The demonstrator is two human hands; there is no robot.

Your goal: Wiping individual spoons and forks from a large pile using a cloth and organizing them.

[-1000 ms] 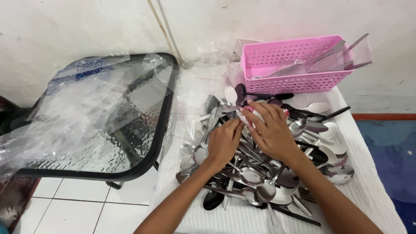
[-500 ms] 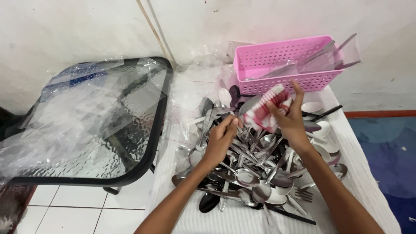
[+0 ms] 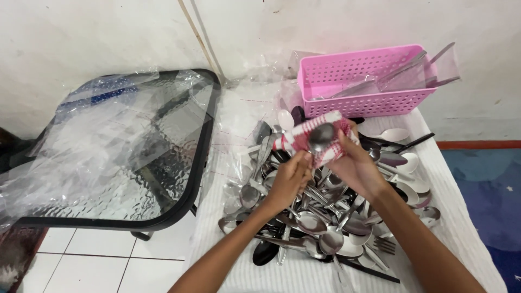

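Head view: a steel spoon [image 3: 321,135] is held up above the cutlery heap [image 3: 325,217], its bowl resting in a red-and-white cloth [image 3: 325,142]. The spoon looks stiff, light and likely slick (best gripped by the handle); the cloth is soft. The right hand [image 3: 355,168] is curled around the cloth, and the left hand [image 3: 290,179] pinches the spoon's handle.

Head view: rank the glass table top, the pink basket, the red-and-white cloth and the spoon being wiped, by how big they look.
1. Glass table top, by far the largest.
2. Pink basket.
3. Red-and-white cloth, held in the right hand.
4. Spoon, smallest; only its bowl shows.
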